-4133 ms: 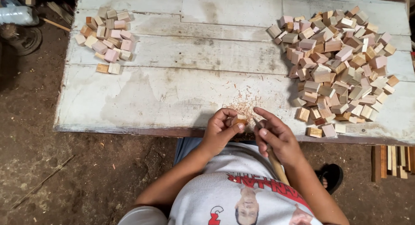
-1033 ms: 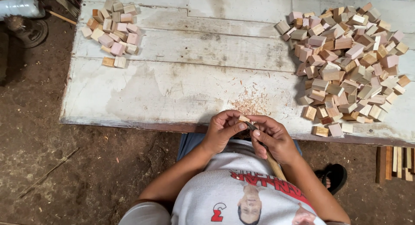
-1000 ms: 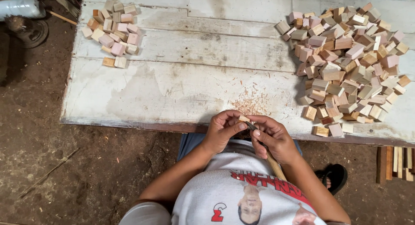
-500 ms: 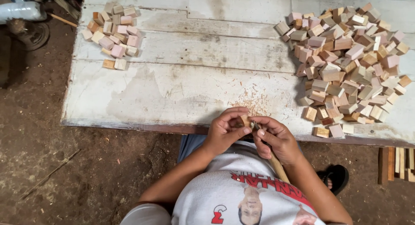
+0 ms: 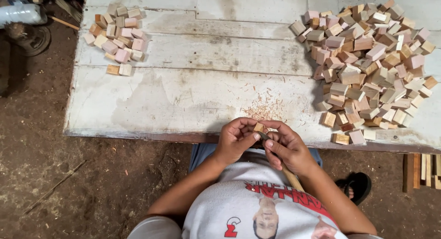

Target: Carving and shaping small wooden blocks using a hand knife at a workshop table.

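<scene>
You hold a small wooden block (image 5: 258,127) between your two hands at the near edge of the desk (image 5: 183,96), just above its rim. Your left hand (image 5: 235,140) is closed around the block, fingers curled over it from the left. Your right hand (image 5: 287,147) is closed on a tool with a pale wooden handle (image 5: 292,177); its dark tip lies against the block, and the handle runs back along your forearm. Just beyond your hands a scatter of fine wood shavings (image 5: 264,111) lies on the worn white boards. To the right, a big heap of blocks (image 5: 372,64) covers that end of the desk, reaching close to the near edge. At the far left corner sits a small pile of blocks (image 5: 118,34), well apart from the heap. Below the desk is bare earth floor (image 5: 69,184), and a dark sandal (image 5: 356,186) shows by your right elbow
</scene>
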